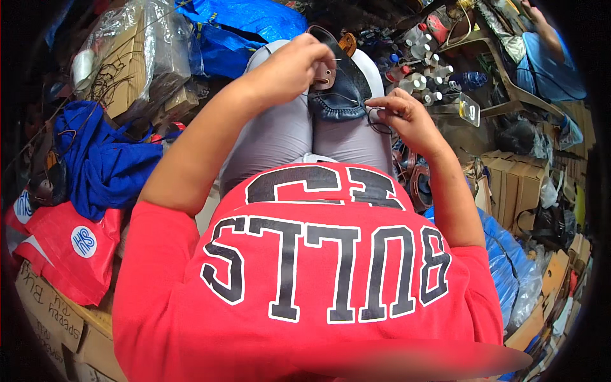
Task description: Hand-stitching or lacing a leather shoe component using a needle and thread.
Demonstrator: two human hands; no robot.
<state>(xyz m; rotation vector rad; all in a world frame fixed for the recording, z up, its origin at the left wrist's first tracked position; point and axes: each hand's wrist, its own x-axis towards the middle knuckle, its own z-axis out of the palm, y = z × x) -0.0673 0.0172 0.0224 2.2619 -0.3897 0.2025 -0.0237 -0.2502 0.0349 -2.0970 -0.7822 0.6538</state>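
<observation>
A dark navy leather moccasin point(340, 102) with a gathered seam round its toe rests on my grey-trousered thighs, toe toward me. Its brown lining or side flap point(325, 77) shows by the opening. My left hand point(299, 67) is closed at the shoe's left side, fingertips over the opening. A thin pale sliver sticks out by those fingers; what they grip is too small to tell. To the right of the toe, my right hand point(404, 114) pinches a dark thread point(380, 129), which hangs in a loop below the fingers. Another thin strand crosses the toe seam.
Several small bottles point(420, 79) stand to the right of my knees, near a chair frame point(503, 63). Another person's arm point(546, 32) is at the far right. A blue cloth point(102, 159) and red bag point(76, 248) lie left; cardboard boxes point(515, 184) are right.
</observation>
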